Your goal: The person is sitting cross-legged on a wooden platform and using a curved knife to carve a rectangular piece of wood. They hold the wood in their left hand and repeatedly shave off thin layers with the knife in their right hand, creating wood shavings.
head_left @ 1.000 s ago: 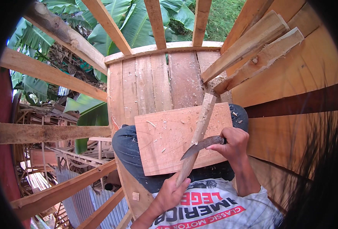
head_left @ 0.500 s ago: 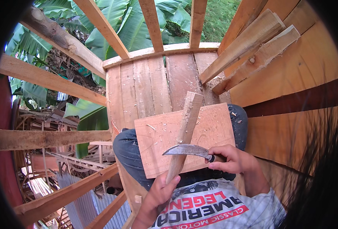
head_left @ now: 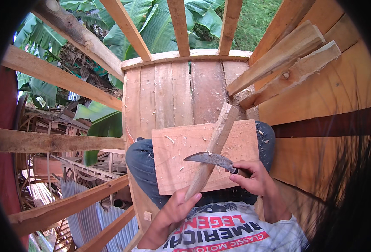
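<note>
A squared wooden stick slants across a flat wooden board that lies over my lap. My left hand is wrapped round the near end of the stick, close to my shirt. In my right hand is a curved knife, gripped by its dark handle. The blade crosses the upper face of the stick about midway along, its tip pointing left. A small curl of shaving shows beside the blade on the stick. Thin wood shavings lie scattered on the board.
Two rough timber pieces lean against the plank wall on the right. Slatted rails stand along the left and far sides. Shavings dot the plank floor. A small wood block sits near my left arm.
The stick has tilted further, its far end moving right. My right hand has shifted slightly right with the knife, the blade still across the stick. The whole view has shifted a little.
</note>
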{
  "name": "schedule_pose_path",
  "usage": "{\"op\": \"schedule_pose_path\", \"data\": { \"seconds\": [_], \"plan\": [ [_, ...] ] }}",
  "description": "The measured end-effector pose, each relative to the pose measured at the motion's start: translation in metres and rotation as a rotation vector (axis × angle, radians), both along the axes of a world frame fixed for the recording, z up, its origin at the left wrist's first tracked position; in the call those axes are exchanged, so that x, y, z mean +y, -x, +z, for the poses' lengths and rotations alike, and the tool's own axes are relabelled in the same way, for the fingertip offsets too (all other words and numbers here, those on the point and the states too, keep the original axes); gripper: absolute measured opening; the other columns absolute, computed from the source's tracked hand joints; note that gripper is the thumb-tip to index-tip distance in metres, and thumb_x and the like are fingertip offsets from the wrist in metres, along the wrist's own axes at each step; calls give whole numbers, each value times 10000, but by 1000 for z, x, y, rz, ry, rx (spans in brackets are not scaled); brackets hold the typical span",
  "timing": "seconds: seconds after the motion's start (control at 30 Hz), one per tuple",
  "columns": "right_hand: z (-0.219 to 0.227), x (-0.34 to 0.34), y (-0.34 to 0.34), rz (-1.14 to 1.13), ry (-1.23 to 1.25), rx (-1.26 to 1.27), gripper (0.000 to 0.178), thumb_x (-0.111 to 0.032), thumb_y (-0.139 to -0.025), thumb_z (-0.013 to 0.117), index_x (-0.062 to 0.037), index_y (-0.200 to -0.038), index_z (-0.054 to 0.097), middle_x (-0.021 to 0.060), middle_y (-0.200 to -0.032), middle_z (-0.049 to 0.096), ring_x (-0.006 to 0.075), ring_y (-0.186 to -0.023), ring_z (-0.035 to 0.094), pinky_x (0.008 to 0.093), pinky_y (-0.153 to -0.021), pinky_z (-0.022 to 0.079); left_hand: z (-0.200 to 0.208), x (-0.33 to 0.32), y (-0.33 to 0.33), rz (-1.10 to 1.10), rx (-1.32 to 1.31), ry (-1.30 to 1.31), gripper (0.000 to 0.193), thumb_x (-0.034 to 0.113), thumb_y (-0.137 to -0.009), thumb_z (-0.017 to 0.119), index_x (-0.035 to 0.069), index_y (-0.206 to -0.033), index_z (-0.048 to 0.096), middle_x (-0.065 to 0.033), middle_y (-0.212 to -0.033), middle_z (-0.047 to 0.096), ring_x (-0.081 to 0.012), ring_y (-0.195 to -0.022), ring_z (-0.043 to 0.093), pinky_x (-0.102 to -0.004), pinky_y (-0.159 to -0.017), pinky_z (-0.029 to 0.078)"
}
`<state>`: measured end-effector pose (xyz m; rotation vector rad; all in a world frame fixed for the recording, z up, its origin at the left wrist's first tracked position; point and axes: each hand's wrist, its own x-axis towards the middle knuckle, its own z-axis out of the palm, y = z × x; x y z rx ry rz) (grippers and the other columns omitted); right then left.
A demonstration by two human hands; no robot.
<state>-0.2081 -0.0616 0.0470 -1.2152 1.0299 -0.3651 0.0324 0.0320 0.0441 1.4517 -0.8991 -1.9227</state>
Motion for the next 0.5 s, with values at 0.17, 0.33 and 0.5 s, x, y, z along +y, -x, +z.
{"op": "schedule_pose_path", "data": {
  "seconds": [0.17,0.33,0.5],
  "plan": [
    [-5,-2,4,18,-16,-39,248,-100,-842,691,36,-1044,648,-14,-700,585,20,-609,454,197,-526,371,-7,4,3,-21,-45,-15,162,208,-951,535,49,-919,527,51,-609,446,-42,-508,392,-224,-448,309],
    [-5,1,5,-46,-61,17,252,-105,-840,694,32,-1047,652,16,-781,647,42,-686,523,218,-591,427,-5,2,6,-30,-22,-80,161,190,-934,557,32,-962,539,43,-636,472,-46,-525,416,-225,-454,324],
    [-13,-2,11,40,94,-102,189,-74,-838,655,18,-1003,666,-16,-639,576,21,-544,488,192,-492,386,-1,-3,8,-31,-40,-50,230,174,-905,596,4,-1052,553,39,-687,511,-59,-573,470,-221,-476,352]
  ]
}}
